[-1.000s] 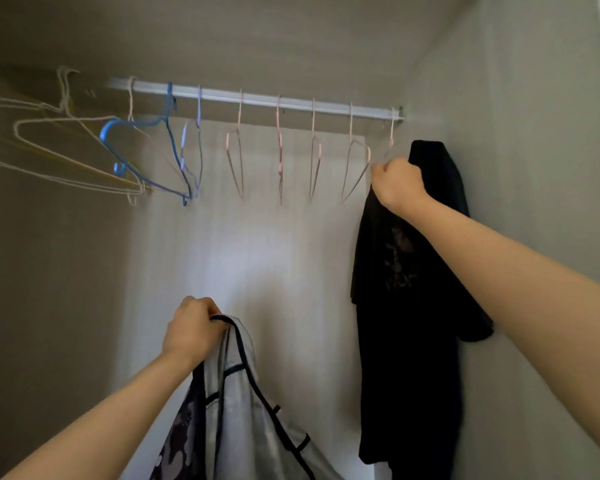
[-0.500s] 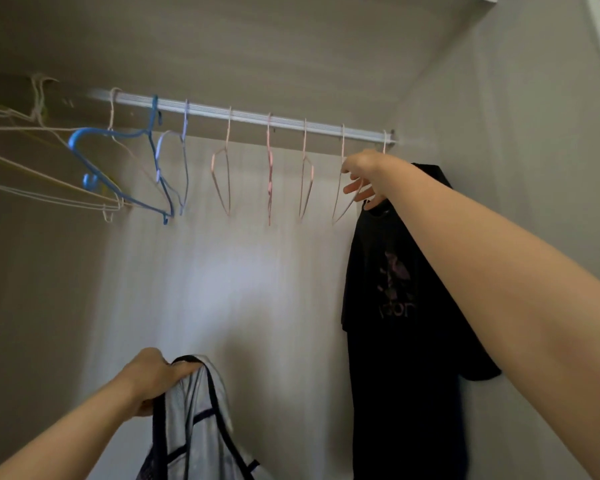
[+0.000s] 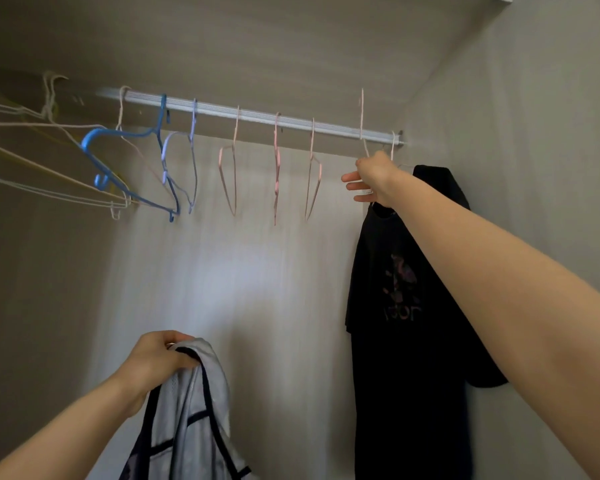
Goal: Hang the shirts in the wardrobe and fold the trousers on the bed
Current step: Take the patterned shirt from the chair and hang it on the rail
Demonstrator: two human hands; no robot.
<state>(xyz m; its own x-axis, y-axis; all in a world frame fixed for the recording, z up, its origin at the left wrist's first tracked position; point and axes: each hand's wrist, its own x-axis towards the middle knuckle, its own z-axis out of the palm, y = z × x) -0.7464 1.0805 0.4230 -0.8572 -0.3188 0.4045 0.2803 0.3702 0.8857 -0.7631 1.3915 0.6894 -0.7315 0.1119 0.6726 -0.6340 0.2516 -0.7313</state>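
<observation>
Noted black shirt (image 3: 406, 341) hanging vertical, far right. Grey shirt (image 3: 194, 410) draped downward, gripped in curled left hand (image 3: 153, 362). Pink hanger (image 3: 362, 116), hook up, pinched by right hand (image 3: 373, 176).

One rail (image 3: 257, 116) runs from ten to one o'clock; five pink hangers (image 3: 276, 161) along it, counting the raised hanger (image 3: 362, 112); one blue hanger (image 3: 125, 134); one lilac hanger (image 3: 194, 161); several pale hangers (image 3: 49, 125) at nine o'clock, too tangled to count; two shirts, black shirt (image 3: 406, 341) at four, grey shirt (image 3: 194, 403) at six.
</observation>
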